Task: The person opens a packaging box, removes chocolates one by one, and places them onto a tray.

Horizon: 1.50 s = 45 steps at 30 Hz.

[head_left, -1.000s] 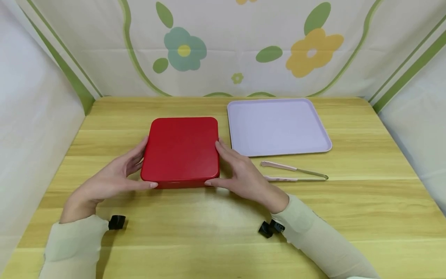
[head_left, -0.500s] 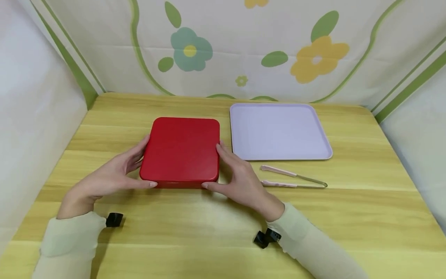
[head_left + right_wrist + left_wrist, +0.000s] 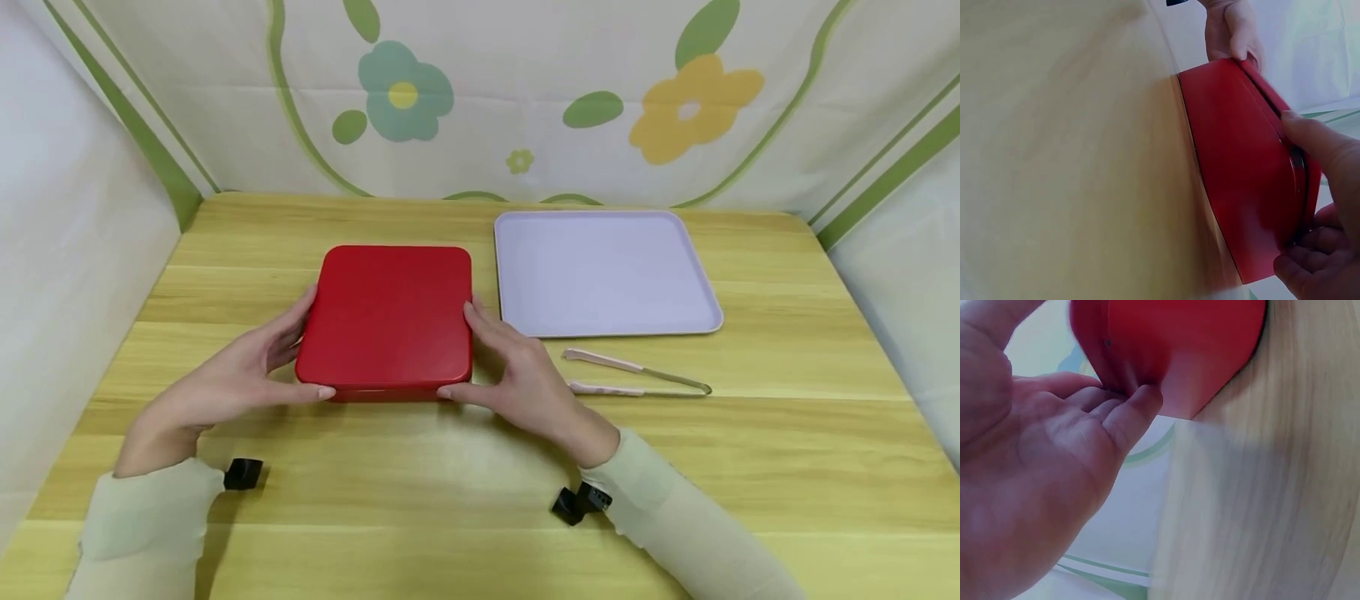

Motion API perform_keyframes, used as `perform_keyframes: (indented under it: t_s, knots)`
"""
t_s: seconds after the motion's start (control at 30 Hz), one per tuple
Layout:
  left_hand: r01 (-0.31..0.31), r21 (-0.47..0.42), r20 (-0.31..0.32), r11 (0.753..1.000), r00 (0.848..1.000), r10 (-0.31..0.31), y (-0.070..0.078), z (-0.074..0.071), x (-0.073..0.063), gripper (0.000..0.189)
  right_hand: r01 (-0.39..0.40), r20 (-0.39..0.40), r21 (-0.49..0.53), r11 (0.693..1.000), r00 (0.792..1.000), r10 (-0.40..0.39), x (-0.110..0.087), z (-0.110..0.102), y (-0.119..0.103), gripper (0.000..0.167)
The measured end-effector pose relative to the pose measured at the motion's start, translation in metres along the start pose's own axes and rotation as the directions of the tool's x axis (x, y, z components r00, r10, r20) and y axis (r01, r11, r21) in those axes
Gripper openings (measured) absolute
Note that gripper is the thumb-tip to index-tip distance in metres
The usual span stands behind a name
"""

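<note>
A red square box (image 3: pixel 1229 144) stands on the wooden table, its flat red lid (image 3: pixel 390 312) on top. In the right wrist view a dark gap shows between lid and box, wider toward the right hand's corner. My left hand (image 3: pixel 232 379) holds the lid at its left side, thumb on the near edge and fingers along the side. At the right side my right hand (image 3: pixel 525 379) grips the lid likewise, thumb at the near corner. Some fingertips are hidden behind the box in the head view. The inside of the box is hidden.
A pale lilac tray (image 3: pixel 607 271) lies to the right of the box, near the back edge. In front of it lie tongs (image 3: pixel 637 371) with pink grips, spread apart. A flowered curtain (image 3: pixel 480 100) hangs behind the table, with white cloth at both sides.
The lid's near left corner has shifted slightly left along with my left hand. Both hands keep their hold. The head view has tilted a little; tray and tongs stay put on the table.
</note>
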<state>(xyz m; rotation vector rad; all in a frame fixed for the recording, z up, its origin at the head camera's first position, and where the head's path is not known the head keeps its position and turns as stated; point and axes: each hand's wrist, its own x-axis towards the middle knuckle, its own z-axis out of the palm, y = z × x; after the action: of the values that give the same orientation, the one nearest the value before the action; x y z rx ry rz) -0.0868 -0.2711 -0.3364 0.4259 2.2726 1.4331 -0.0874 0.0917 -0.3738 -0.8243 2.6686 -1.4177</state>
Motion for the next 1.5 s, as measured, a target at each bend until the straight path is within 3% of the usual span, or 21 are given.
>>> perform_keyframes:
  t_s: [0.27, 0.5, 0.73, 0.97, 1.17, 1.3, 1.5]
  knots:
    - [0.007, 0.014, -0.016, 1.000, 1.000, -0.007, 0.002, -0.003, 0.001, 0.114, -0.014, 0.000, -0.017, 1.000, 1.000, 0.014, 0.005, -0.002, -0.001, 0.100]
    - [0.051, 0.070, -0.077, 0.996, 0.996, -0.046, 0.007, -0.003, 0.007, 0.106, -0.035, -0.026, 0.023, 0.999, 0.999, 0.035, 0.009, -0.014, 0.000, 0.092]
    - [0.088, 0.091, -0.142, 0.992, 0.987, -0.074, 0.020, -0.017, 0.022, 0.089, -0.057, -0.065, 0.052, 0.997, 0.996, 0.061, 0.036, -0.033, -0.008, 0.077]
    - [0.202, 0.053, -0.253, 0.978, 0.950, -0.183, 0.040, -0.032, 0.047, 0.073, -0.263, -0.070, 0.209, 0.942, 0.957, 0.283, 0.069, -0.046, -0.017, 0.067]
    - [0.142, -0.055, -0.270, 0.988, 0.951, -0.152, 0.040, -0.042, 0.058, 0.078, -0.334, -0.093, 0.281, 0.900, 0.924, 0.372, 0.095, -0.048, -0.018, 0.055]
    - [0.134, -0.047, -0.305, 0.990, 0.942, -0.142, 0.034, -0.041, 0.062, 0.074, -0.373, -0.088, 0.305, 0.876, 0.905, 0.416, 0.106, -0.049, -0.016, 0.059]
    - [0.115, -0.071, -0.351, 0.991, 0.927, -0.132, 0.031, -0.035, 0.067, 0.070, -0.384, -0.092, 0.287, 0.878, 0.901, 0.424, 0.115, -0.050, -0.016, 0.061]
